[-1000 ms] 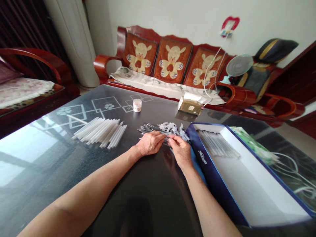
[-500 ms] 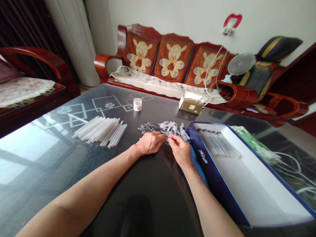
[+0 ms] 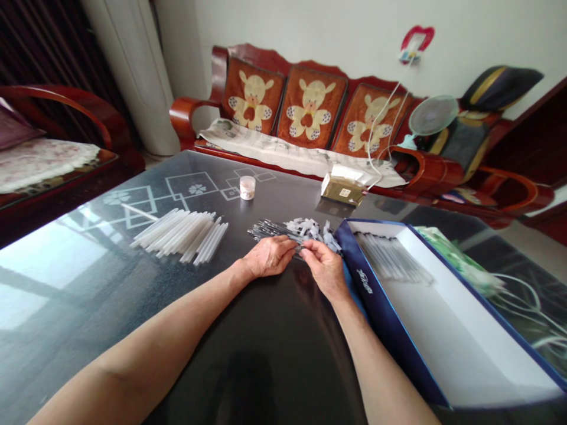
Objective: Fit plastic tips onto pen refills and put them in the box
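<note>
Head view: between the hands, a slim piece (image 3: 300,247) is being pinched by the right hand (image 3: 326,269); the grip of the curled left hand (image 3: 270,257) is being hidden and cannot be told. Just beyond both, piled parts (image 3: 305,226) are being partly covered, flanked by white tubes (image 3: 181,235) leftward and a blue box (image 3: 384,310) rightward.

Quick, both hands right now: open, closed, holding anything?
Left hand: closed; what it holds is too small to tell.
Right hand: closed in a pinch; what it holds can't be made out.
</note>
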A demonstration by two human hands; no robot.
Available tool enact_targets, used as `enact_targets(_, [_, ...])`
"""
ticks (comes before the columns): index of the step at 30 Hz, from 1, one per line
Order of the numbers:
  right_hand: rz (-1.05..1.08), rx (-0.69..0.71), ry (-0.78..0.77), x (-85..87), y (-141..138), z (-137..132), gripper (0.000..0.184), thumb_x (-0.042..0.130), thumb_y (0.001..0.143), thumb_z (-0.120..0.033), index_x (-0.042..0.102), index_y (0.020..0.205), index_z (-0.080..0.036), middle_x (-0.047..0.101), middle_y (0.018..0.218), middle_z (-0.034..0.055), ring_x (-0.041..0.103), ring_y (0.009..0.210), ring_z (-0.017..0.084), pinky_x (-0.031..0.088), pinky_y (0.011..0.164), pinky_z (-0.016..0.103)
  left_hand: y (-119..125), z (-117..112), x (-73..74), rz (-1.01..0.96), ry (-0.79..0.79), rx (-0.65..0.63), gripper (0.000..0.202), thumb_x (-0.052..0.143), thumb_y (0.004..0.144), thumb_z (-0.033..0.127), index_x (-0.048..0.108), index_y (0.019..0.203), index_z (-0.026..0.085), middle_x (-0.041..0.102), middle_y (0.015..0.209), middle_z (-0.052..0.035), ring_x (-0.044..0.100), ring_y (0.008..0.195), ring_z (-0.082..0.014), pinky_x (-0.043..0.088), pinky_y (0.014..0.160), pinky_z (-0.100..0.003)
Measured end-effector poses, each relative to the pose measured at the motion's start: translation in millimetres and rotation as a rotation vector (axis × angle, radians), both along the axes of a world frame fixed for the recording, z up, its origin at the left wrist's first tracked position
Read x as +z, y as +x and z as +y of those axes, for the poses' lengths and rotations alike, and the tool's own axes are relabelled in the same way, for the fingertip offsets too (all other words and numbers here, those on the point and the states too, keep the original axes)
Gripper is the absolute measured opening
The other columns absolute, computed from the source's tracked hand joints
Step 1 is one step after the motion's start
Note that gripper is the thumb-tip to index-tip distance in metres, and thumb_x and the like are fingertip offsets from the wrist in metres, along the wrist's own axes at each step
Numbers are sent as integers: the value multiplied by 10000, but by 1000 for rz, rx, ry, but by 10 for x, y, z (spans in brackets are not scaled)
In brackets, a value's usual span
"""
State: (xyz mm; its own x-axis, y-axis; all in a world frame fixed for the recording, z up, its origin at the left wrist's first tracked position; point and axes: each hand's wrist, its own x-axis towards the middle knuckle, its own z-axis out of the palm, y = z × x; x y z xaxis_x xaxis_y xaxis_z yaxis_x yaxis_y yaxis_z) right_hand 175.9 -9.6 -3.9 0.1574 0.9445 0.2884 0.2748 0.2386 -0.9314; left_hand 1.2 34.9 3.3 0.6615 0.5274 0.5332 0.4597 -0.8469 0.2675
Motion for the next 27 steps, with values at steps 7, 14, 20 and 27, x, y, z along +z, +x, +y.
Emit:
enact_targets(7, [-347, -28, 87, 94, 62, -49, 245, 554, 862, -426, 650, 785, -215, 686, 689, 28, 649, 642, 186, 519, 648, 307, 0, -38, 56, 34, 41, -19, 292, 361, 953, 253, 603, 1061, 129, 616, 821, -66, 617, 768, -170, 511, 705, -266])
enact_targets(14, [-550, -58, 263, 110, 43, -85, 189, 480, 907, -316, 627, 903, -197, 673, 874, 66, 628, 778, 184, 494, 717, 301, -7, -31, 48, 52, 34, 14, 293, 368, 950, 255, 605, 1074, 135, 621, 830, -64, 618, 784, -172, 509, 712, -269])
enact_targets(20, [-575, -3, 333, 111, 45, -85, 191, 460, 921, -266, 600, 810, -197, 635, 845, 51, 609, 803, 169, 479, 750, 292, -9, -30, 59, 72, 73, 12, 290, 379, 946, 254, 611, 1081, 146, 626, 844, -63, 596, 800, -180, 490, 730, -284])
enact_targets(27, [-584, -46, 361, 156, 17, -105, 159, 475, 907, -259, 595, 829, -190, 621, 869, 62, 601, 835, 182, 475, 796, 314, -5, -8, 62, 72, 122, 10, 290, 376, 950, 244, 625, 1064, 150, 608, 829, -66, 554, 794, -178, 463, 780, -302])
